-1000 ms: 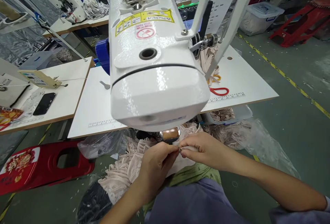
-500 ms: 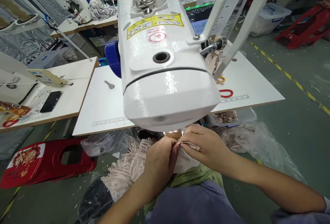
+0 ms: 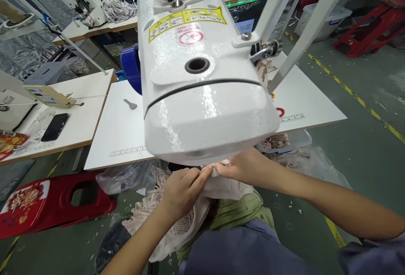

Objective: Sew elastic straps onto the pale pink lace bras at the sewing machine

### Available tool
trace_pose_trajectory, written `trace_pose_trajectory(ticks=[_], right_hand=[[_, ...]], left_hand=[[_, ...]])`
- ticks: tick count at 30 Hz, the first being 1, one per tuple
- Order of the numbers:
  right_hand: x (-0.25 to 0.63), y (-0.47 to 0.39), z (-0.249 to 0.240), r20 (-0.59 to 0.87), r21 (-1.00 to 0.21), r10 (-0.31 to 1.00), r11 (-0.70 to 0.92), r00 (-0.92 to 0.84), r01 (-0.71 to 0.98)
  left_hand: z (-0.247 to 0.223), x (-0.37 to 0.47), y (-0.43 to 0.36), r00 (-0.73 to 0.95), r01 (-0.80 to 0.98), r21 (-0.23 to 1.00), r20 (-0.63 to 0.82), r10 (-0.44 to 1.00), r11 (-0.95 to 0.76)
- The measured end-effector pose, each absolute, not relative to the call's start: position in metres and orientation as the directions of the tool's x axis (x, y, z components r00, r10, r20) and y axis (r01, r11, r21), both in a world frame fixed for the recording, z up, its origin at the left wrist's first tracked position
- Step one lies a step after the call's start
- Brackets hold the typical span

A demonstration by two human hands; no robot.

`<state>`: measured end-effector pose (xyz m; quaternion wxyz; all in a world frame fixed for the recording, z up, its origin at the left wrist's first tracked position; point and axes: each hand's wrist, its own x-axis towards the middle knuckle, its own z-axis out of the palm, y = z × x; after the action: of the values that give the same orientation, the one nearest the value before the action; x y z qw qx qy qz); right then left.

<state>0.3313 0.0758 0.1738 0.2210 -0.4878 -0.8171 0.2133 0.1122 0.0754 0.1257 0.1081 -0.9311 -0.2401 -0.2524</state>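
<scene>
Just under the front of the white sewing machine [image 3: 210,119], both hands hold one piece of pale pink fabric [image 3: 226,187]. My left hand [image 3: 183,188] pinches its upper edge between thumb and fingers. My right hand [image 3: 242,167] grips the same edge close by on the right; the machine head hides part of its fingers. From the hands the cloth hangs down over my lap. A heap of pale pink lacy pieces [image 3: 147,203] lies to the left, partly behind my left forearm. The needle area is hidden beneath the machine head.
The white table [image 3: 117,119] carries a small grey tool [image 3: 130,104] and red-handled scissors [image 3: 280,111]. On the left table lies a black phone [image 3: 55,127]. A red stool [image 3: 57,201] stands at lower left. Right, below the table, is a clear bin [image 3: 297,141] of fabric pieces.
The fabric is now spread wider and hangs across my lap, with more of it showing at the left. My left hand has moved slightly left; my right hand has gone further under the machine head.
</scene>
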Motion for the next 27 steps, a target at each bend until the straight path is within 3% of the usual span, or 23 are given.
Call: trace_pose_trajectory(ticks=[4, 7, 9, 11, 14, 19, 22, 27], right_hand=[[0.334, 0.061, 0.154, 0.315, -0.537, 0.891, 0.451, -0.326, 0.713], [0.332, 0.048, 0.138, 0.493, -0.454, 0.835, 0.485, -0.243, 0.747], [0.329, 0.043, 0.133, 0.563, -0.417, 0.803, 0.479, -0.194, 0.772], [0.325, 0.041, 0.130, 0.592, -0.410, 0.791, 0.462, -0.155, 0.787], [0.322, 0.039, 0.122, 0.550, -0.503, 0.826, 0.447, -0.124, 0.740], [0.324, 0.028, 0.097, 0.347, -0.854, 0.938, 0.307, 0.022, 0.419], [0.327, 0.029, 0.099, 0.267, -0.877, 0.964, 0.247, -0.009, 0.412], [0.335, 0.054, 0.127, 0.287, -0.809, 0.952, 0.302, -0.111, 0.504]], left_hand=[[0.137, 0.124, 0.064, 0.744, 0.616, -0.107, 0.405, 0.532, -0.780], [0.144, 0.128, 0.061, 0.715, 0.663, -0.053, 0.343, 0.610, -0.747], [0.145, 0.124, 0.069, 0.741, 0.612, -0.012, 0.358, 0.568, -0.791], [0.145, 0.115, 0.084, 0.817, 0.482, -0.031, 0.376, 0.437, -0.875], [0.144, 0.107, 0.102, 0.901, 0.311, -0.110, 0.351, 0.256, -0.944], [0.148, 0.118, 0.093, 0.862, 0.403, -0.095, 0.373, 0.343, -0.910], [0.151, 0.131, 0.075, 0.821, 0.501, -0.125, 0.380, 0.425, -0.856], [0.154, 0.146, 0.060, 0.738, 0.638, -0.158, 0.407, 0.538, -0.754]])
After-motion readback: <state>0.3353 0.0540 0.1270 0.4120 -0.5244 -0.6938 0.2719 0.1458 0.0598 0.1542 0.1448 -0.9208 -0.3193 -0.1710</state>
